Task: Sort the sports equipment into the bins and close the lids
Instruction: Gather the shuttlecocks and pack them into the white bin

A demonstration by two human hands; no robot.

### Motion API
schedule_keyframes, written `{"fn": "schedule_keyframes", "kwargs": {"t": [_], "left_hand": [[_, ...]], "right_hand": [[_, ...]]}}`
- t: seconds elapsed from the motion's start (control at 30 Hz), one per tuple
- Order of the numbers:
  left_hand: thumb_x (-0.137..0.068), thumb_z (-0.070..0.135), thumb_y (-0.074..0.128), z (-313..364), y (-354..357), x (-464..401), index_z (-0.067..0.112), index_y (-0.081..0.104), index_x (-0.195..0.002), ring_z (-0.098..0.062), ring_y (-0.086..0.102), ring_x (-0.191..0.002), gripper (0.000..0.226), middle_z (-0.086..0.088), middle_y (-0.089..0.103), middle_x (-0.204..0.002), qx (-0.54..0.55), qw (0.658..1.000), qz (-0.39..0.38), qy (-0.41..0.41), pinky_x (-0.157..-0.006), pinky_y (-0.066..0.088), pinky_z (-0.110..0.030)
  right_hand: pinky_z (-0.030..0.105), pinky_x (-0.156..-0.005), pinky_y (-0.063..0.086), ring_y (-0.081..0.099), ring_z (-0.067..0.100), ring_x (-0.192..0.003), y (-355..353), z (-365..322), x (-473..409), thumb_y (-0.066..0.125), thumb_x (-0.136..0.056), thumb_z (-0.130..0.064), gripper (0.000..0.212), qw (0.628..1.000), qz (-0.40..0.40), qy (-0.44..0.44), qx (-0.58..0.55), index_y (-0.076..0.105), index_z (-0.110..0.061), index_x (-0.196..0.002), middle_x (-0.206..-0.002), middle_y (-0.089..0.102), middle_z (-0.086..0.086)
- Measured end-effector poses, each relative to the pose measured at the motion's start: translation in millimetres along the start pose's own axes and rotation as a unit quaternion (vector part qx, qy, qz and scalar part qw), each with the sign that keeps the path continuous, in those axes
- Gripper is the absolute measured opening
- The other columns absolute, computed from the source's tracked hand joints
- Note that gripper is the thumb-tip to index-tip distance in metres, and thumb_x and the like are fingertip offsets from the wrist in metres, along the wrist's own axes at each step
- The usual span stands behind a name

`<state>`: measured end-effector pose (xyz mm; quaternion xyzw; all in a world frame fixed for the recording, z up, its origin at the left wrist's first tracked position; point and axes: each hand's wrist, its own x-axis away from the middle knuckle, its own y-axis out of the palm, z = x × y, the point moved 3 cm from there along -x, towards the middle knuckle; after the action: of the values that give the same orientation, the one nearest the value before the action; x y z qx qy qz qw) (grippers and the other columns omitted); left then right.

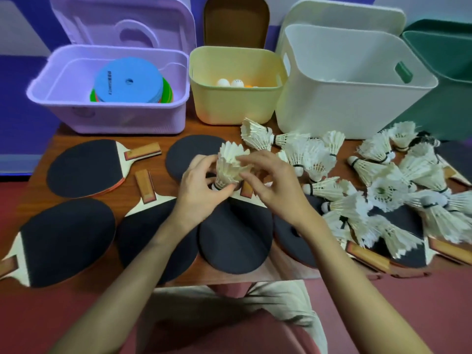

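shuttlecocks in hand: a small nested stack of shuttlecocks [231,166], feathers up, held above the middle of the table, right over the paddles
left hand: the left hand [201,186] has its fingers curled round the cork end of the stack, thumb pressing near the base
right hand: the right hand [274,181] pinches the feather side with thumb and fingertips, other fingers loosely bent
loose shuttlecocks: a big messy pile [378,190] sprawls over the right side of the table, a few more [258,134] lying just in front of the white bin
paddles: black-faced table tennis paddles [84,167] all over the left and centre, several overlapping under the wrists, and more half buried under the pile on the right
purple bin: purple bin [51,80] back left, lid [122,21] propped up behind it, coloured flat discs [129,83] stacked inside, blue one on top
yellow bin: yellow bin [235,103] back centre with ping pong balls [229,83] inside, brown lid [236,21] standing behind it
white bin: white bin [352,98] back right, open, its white lid [342,17] leaning behind; can't really tell what's inside
green bin: green bin [444,72] at the far right edge, partly cut off
table: brown wooden table [150,129] under everything
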<state>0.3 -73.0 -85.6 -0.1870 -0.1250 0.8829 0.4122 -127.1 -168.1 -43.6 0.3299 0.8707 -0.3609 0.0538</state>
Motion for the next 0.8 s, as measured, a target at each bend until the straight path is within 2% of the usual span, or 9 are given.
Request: {"fn": "schedule_keyframes", "kwargs": {"t": [0.1, 0.2, 0.27, 0.37, 0.47, 0.57, 0.7, 0.8], "left_hand": [[-0.069, 0.007, 0.083, -1.3, 6.3, 8.3, 0.009, 0.060, -0.120, -0.005, 0.060, -0.098, 0.056, -0.002, 0.054, -0.111, 0.019, 0.999, 0.024, -0.027, -0.085, 0.054, -0.020], [-0.069, 0.007, 0.083, -2.3, 10.6, 14.5, 0.009, 0.059, -0.123, -0.007, 0.059, -0.102, 0.058, -0.004, 0.054, -0.117, 0.020, 0.999, 0.025, -0.039, -0.087, 0.052, -0.019], [-0.069, 0.008, 0.083, -2.7, 13.2, 17.3, 0.009, 0.059, -0.124, -0.011, 0.060, -0.106, 0.060, -0.004, 0.054, -0.119, 0.018, 0.999, 0.022, -0.040, -0.089, 0.053, -0.022], [-0.070, 0.009, 0.083, -2.2, 16.4, 20.8, 0.009, 0.058, -0.125, -0.013, 0.060, -0.109, 0.060, -0.004, 0.056, -0.121, 0.015, 0.999, 0.019, -0.041, -0.091, 0.052, -0.023], [-0.070, 0.008, 0.083, -1.5, 18.1, 23.5, 0.011, 0.058, -0.125, -0.011, 0.061, -0.109, 0.060, -0.003, 0.059, -0.121, 0.019, 0.999, 0.016, -0.043, -0.091, 0.052, -0.022], [-0.071, 0.008, 0.082, 0.3, 18.1, 25.6, 0.012, 0.058, -0.123, -0.006, 0.062, -0.107, 0.058, 0.000, 0.063, -0.119, 0.018, 0.999, 0.010, -0.043, -0.091, 0.051, -0.020], [-0.071, 0.007, 0.081, 2.7, 14.1, 27.2, 0.016, 0.058, -0.121, 0.015, 0.058, -0.097, 0.055, 0.023, 0.060, -0.105, 0.004, 0.999, 0.008, -0.039, -0.084, 0.044, -0.005], [-0.071, 0.008, 0.081, 1.6, 10.8, 26.4, 0.015, 0.060, -0.120, 0.016, 0.058, -0.095, 0.053, 0.019, 0.062, -0.104, -0.019, 0.999, 0.018, -0.026, -0.083, 0.044, -0.004]], "right_hand": [[0.012, -0.071, 0.044, 0.059, 0.006, -0.078, -19.0, 8.1, 13.6, 0.063, -0.090, -0.013, 0.025, 0.997, 0.071, 0.034, -0.020, 0.064, -0.011, -0.114, -0.109, 0.059, 0.001], [0.019, -0.072, 0.048, 0.058, 0.001, -0.073, -35.5, 32.6, 23.0, 0.064, -0.088, -0.015, 0.022, 0.986, 0.122, 0.109, 0.040, 0.065, -0.013, -0.109, -0.103, 0.061, 0.002], [0.028, -0.074, 0.051, 0.056, 0.003, -0.068, -39.3, 50.6, 25.8, 0.071, -0.082, -0.021, 0.028, 0.977, 0.087, 0.165, 0.102, 0.066, -0.012, -0.108, -0.097, 0.061, 0.004], [0.032, -0.075, 0.050, 0.060, 0.017, -0.078, -30.3, 65.1, 29.0, 0.080, -0.071, -0.036, 0.045, 0.961, -0.025, 0.208, 0.180, 0.068, -0.013, -0.108, -0.093, 0.058, 0.005], [0.030, -0.073, 0.048, 0.061, 0.024, -0.085, -15.5, 67.7, 30.5, 0.079, -0.072, -0.030, 0.041, 0.947, -0.075, 0.224, 0.218, 0.068, -0.011, -0.107, -0.095, 0.055, 0.008], [0.033, -0.072, 0.050, 0.063, 0.029, -0.084, -14.4, 67.6, 27.8, 0.068, -0.081, -0.019, 0.021, 0.949, -0.034, 0.205, 0.238, 0.072, -0.008, -0.098, -0.093, 0.062, 0.013], [0.031, -0.061, 0.039, 0.058, 0.025, -0.069, -31.8, 59.8, 29.0, 0.059, -0.080, -0.007, 0.014, 0.951, 0.065, 0.183, 0.240, 0.072, -0.003, -0.074, -0.074, 0.061, 0.013], [0.025, -0.062, 0.034, 0.051, 0.014, -0.065, -53.0, 40.7, 31.9, 0.061, -0.083, -0.009, 0.013, 0.953, 0.180, 0.172, 0.175, 0.074, -0.007, -0.082, -0.077, 0.061, 0.010]]}}
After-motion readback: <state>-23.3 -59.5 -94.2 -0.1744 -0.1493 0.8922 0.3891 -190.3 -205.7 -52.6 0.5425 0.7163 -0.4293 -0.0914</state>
